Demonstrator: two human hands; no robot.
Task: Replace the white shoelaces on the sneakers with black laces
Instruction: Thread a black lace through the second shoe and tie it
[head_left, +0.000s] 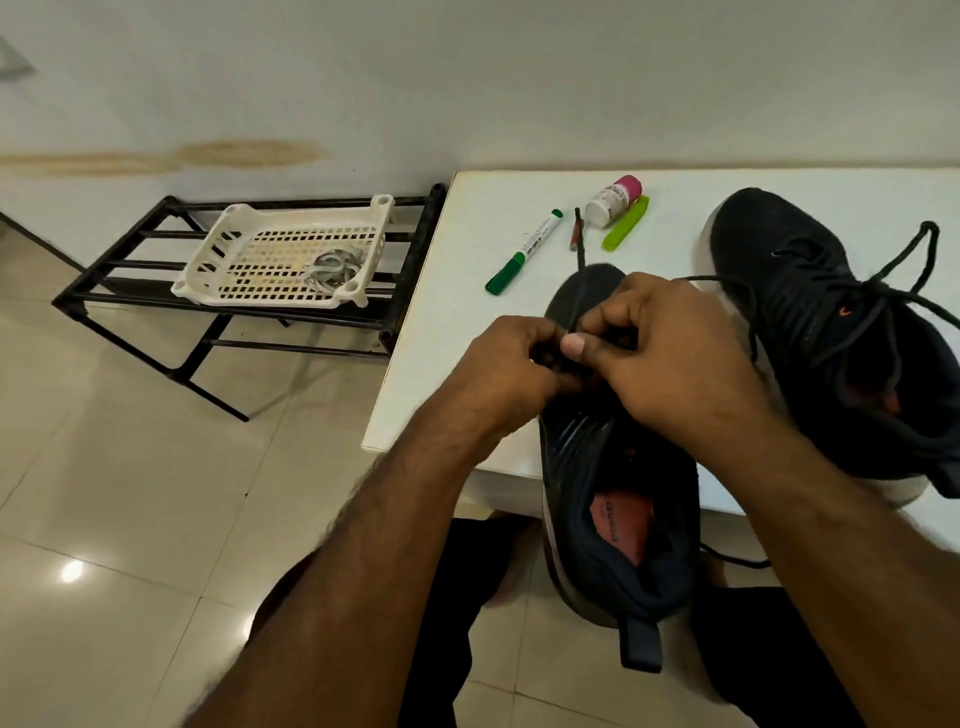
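Observation:
A dark sneaker (618, 499) lies with its toe on the white table (452, 322) and its heel hanging over the near edge. Both hands work at its eyelets. My left hand (511, 364) pinches the black lace (577, 244) at the shoe's upper; one end of that lace runs up past the toe. My right hand (670, 348) curls its fingers over the same spot, thumb pressed forward on the lace. A second dark sneaker (810, 322), laced in black, lies on the table at right. The white laces (332, 270) lie in a basket.
A white perforated basket (280, 260) sits on a black metal rack (234, 312) left of the table. On the table behind the shoe lie a green marker (524, 249), a small bottle with a pink cap (613, 200) and a lime-green clip (626, 228). Tiled floor lies below.

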